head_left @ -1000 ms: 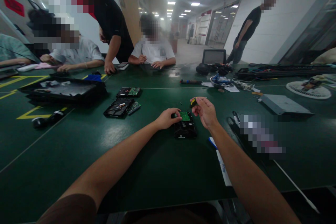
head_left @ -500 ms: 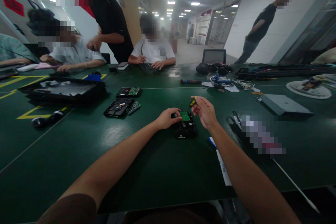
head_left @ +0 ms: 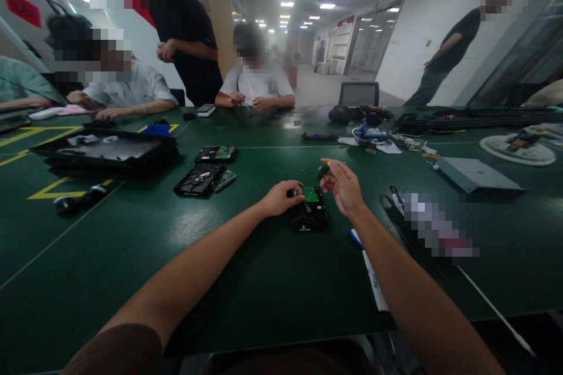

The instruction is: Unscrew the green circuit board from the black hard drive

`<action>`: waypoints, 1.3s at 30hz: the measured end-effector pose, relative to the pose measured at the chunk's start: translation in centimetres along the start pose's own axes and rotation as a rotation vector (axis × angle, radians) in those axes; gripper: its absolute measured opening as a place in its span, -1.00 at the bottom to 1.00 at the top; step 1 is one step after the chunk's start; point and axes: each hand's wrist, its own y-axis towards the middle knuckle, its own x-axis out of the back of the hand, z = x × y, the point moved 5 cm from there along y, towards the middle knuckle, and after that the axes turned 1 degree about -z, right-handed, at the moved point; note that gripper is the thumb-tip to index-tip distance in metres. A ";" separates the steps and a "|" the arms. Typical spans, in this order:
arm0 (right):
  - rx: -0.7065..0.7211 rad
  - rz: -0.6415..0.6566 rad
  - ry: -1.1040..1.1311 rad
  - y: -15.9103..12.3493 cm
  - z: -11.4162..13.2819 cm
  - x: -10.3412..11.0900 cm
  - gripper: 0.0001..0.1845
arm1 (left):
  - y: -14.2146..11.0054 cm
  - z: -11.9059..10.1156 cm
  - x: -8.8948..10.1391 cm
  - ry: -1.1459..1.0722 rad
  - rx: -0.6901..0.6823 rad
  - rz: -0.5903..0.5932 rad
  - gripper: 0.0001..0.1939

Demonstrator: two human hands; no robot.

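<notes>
A black hard drive point(head_left: 310, 218) lies on the green table, its green circuit board point(head_left: 311, 194) facing up at the far end. My left hand point(head_left: 282, 198) grips the drive's far left side, thumb at the board's edge and the other fingers partly hidden behind it. Above the far right corner, my right hand point(head_left: 345, 186) pinches a small screwdriver point(head_left: 324, 170) by its dark green and yellow handle. The screwdriver is tilted; its tip is too small to make out. Tiny screws point(head_left: 300, 173) lie on the table just beyond the drive.
To the left are two more hard drives point(head_left: 199, 180) point(head_left: 215, 154) and a loose circuit board point(head_left: 226, 180). A black tray point(head_left: 109, 155) stands farther left. At right are a grey metal box point(head_left: 479, 176) and a blue-and-white strip point(head_left: 373, 281). People sit and stand across the table.
The screwdriver handle has turned slightly in my right fingers, showing less yellow. My left hand and the drive stay put. In the background, the standing people have shifted.
</notes>
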 end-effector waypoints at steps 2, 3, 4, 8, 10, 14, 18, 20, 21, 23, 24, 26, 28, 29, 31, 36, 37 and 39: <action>0.001 -0.001 -0.018 0.0 0.0 0.0 -0.62 | 0.0 0.0 0.0 0.002 -0.012 -0.002 -0.87; 0.004 -0.003 -0.025 0.0 0.0 0.0 -0.63 | 0.0 0.0 0.0 0.003 -0.017 0.000 -0.87; 0.009 -0.007 -0.030 0.0 0.0 0.0 -0.63 | 0.0 0.0 0.0 0.003 -0.020 0.001 -0.87; 0.023 -0.019 -0.011 0.0 0.0 -0.1 -0.63 | 0.0 0.1 0.0 0.008 -0.016 0.004 -0.87; 0.014 -0.012 0.016 0.0 -0.1 -0.1 -0.63 | 0.0 0.1 0.1 0.007 -0.013 0.005 -0.87; 0.026 -0.002 0.025 0.0 0.0 0.0 -0.65 | 0.0 0.0 0.0 0.007 -0.020 0.011 -0.87; 0.037 -0.001 -0.046 0.0 0.2 0.1 -0.64 | 0.0 -0.1 0.1 0.012 -0.008 0.013 -0.88; 0.035 -0.007 -0.065 0.0 0.2 0.1 -0.63 | 0.0 -0.2 0.1 0.016 0.002 0.013 -0.88; 0.034 -0.012 -0.066 0.0 0.2 0.1 -0.63 | 0.0 -0.2 0.2 0.017 0.002 0.013 -0.88; 0.033 -0.020 -0.053 0.0 0.2 0.0 -0.64 | 0.0 -0.3 0.2 0.017 -0.007 0.015 -0.88; 0.032 -0.021 -0.041 0.0 0.1 0.0 -0.64 | 0.0 -0.3 0.2 0.017 -0.012 0.015 -0.88; 0.026 -0.011 -0.009 0.0 0.1 -0.1 -0.63 | 0.0 -0.2 0.2 0.016 -0.013 0.011 -0.87; 0.020 0.000 0.015 0.0 0.1 -0.2 -0.62 | 0.0 -0.1 0.1 0.014 -0.004 0.011 -0.86; 0.019 0.003 0.017 0.0 0.1 -0.2 -0.62 | 0.0 0.0 0.1 0.014 0.001 0.011 -0.86; 0.022 -0.003 -0.006 0.0 0.1 -0.1 -0.61 | 0.0 0.0 0.0 0.010 0.004 0.014 -0.87; 0.010 -0.022 -0.063 0.0 0.0 0.0 -0.59 | 0.0 -0.1 0.1 -0.003 0.008 0.007 -0.87; 0.011 -0.025 -0.061 0.0 0.0 0.0 -0.60 | 0.0 -0.1 0.1 -0.005 0.007 0.009 -0.87; 0.021 -0.032 -0.049 0.0 0.1 0.0 -0.63 | 0.0 -0.1 0.1 -0.008 0.001 0.013 -0.87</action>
